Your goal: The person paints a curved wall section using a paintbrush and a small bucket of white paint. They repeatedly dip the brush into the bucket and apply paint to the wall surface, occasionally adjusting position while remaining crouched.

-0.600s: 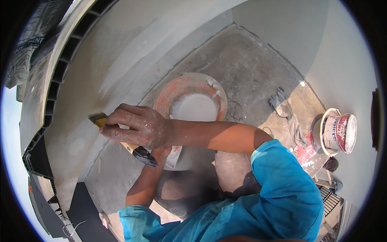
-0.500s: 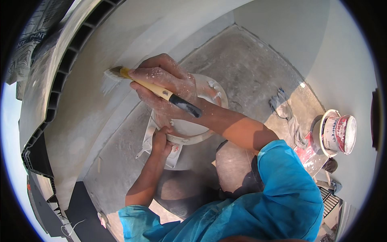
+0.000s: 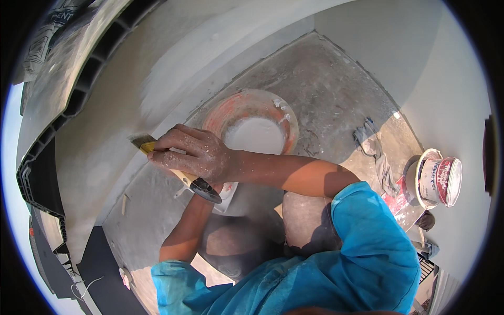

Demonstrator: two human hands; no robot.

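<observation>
My right hand [image 3: 193, 153], spotted with white, is closed around a flat paintbrush [image 3: 184, 177] with a yellowish handle and a dark tip. Its bristles point left and meet the low wall [image 3: 94, 131], or come very close to it. Beyond that hand stands a round bucket [image 3: 214, 116] with reddish, smeared inner walls. White liquid [image 3: 257, 135] lies in it. My left hand [image 3: 203, 206] is beneath the brush handle, at the bucket's near side. Its fingers are hidden by my right hand and the brush.
A grey rag [image 3: 377, 152] lies on the concrete floor [image 3: 320, 79] to the right. Against the right wall [image 3: 430, 68] stands a white and red paint tub [image 3: 438, 179]. My knees [image 3: 307, 220] are close below the bucket. Hollow panel edging [image 3: 79, 100] runs along the left.
My right hand has moved down and nearer to me with the paintbrush, uncovering more of the bucket. The bristles sit lower along the wall. My left hand's fingers have become covered.
</observation>
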